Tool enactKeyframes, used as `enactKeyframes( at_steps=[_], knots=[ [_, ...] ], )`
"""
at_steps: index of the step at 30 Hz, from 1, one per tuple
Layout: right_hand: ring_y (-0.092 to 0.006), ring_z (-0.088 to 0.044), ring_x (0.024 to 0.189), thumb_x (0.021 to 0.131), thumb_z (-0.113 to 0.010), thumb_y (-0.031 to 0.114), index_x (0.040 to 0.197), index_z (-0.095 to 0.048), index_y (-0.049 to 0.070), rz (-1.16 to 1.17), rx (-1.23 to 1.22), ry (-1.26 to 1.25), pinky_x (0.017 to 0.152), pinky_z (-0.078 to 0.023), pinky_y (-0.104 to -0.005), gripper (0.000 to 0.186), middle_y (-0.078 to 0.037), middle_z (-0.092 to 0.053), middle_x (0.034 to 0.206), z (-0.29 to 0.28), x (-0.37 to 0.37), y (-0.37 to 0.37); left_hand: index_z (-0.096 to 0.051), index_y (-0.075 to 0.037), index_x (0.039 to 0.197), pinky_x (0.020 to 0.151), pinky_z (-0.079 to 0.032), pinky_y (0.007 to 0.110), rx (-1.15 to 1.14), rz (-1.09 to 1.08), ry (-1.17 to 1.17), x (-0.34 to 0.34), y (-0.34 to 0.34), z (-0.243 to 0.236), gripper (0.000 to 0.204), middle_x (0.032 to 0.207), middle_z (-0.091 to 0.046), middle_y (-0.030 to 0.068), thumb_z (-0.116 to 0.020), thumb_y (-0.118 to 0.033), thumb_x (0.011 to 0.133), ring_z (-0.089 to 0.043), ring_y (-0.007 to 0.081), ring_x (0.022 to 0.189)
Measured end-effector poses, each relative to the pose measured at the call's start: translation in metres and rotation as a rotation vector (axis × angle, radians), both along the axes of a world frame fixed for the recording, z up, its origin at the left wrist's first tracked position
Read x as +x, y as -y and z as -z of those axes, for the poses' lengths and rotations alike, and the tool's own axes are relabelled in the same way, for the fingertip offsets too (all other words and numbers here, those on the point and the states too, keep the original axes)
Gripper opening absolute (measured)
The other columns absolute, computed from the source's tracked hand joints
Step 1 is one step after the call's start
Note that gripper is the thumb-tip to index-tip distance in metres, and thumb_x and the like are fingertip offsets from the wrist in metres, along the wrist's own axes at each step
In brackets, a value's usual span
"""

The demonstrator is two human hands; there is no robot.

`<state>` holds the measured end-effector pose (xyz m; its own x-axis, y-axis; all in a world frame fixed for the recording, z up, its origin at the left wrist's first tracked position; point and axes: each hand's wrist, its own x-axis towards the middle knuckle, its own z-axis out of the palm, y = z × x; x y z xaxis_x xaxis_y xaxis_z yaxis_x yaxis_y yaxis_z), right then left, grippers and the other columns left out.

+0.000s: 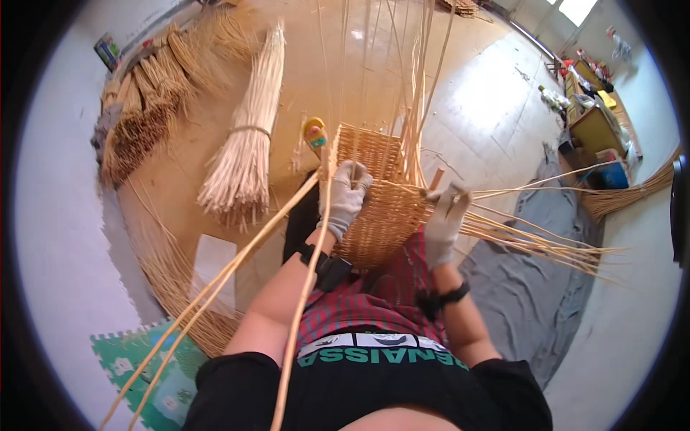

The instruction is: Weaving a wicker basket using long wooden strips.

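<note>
A tan woven wicker basket (381, 223) rests over my lap, with long upright rods and loose strands sticking out rightward and down-left. My gloved left hand (345, 190) is closed on its upper middle, where a thin upright rod meets the fingers, which partly hide what they pinch. My gloved right hand (447, 219) is at the basket's right side among the strands, fingers bent; what it holds is hidden and slightly blurred. A short wooden peg (435, 179) stands just above it. A yellow-handled object (314, 131) lies beyond the basket's top left corner.
Pale rod bundle (244, 144) and stacked bundles (151, 93) lie left; loose rods (165, 273), white sheet (210, 273), green foam mat (118, 366) nearer. Right: grey cloth (532, 302), cluttered low furniture (596, 133), more rods (632, 194) along the wall.
</note>
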<state>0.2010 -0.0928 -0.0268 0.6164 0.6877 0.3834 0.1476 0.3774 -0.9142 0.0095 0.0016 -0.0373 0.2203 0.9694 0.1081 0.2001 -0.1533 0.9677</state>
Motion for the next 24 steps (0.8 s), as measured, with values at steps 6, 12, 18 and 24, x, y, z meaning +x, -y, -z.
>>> enactKeyframes(
  at_steps=[6,12,18,24],
  knots=[
    [-0.025,-0.071,0.08,0.102,-0.055,0.007,0.116,-0.054,0.004,-0.118,-0.357,0.135,0.068,-0.056,-0.0319,0.014,-0.015,-0.071,0.103,-0.057,0.002,0.019,-0.04,-0.021,0.15,0.069,-0.058,0.038,0.48,-0.006,-0.332,0.013,0.041,-0.04,0.069,0.132,-0.055,0.0131,-0.069,-0.008,0.089,-0.069,0.0267,0.085],
    [-0.0359,-0.07,0.09,0.09,-0.066,0.008,0.152,-0.043,0.015,0.534,-0.294,1.226,0.105,-0.045,-0.0444,0.066,-0.018,-0.07,0.11,-0.088,0.023,-0.059,-0.029,-0.041,0.157,0.066,-0.059,0.042,0.274,0.233,-0.731,0.04,0.048,-0.026,0.082,0.143,-0.045,0.0156,-0.056,-0.003,0.09,-0.07,0.0327,0.074],
    [-0.0249,-0.069,0.078,0.091,-0.063,0.009,0.129,-0.064,0.014,0.423,-0.429,1.163,0.087,-0.053,-0.038,0.038,-0.004,-0.072,0.087,-0.023,0.025,-0.028,-0.039,-0.039,0.153,0.066,-0.058,0.044,0.361,0.275,-0.723,0.037,0.052,-0.025,0.069,0.142,-0.046,0.0171,-0.049,-0.006,0.093,-0.069,0.0339,0.07],
    [-0.0237,-0.069,0.092,0.095,-0.062,0.004,0.119,-0.066,0.01,0.436,-0.205,0.872,0.086,-0.052,-0.0363,0.025,-0.009,-0.071,0.092,-0.034,-0.008,-0.008,-0.067,-0.004,0.111,0.062,-0.054,0.026,-0.161,-0.143,0.406,-0.036,0.055,0.019,0.022,0.1,-0.068,0.0068,-0.074,-0.002,0.091,-0.064,0.0105,0.071]
  ],
)
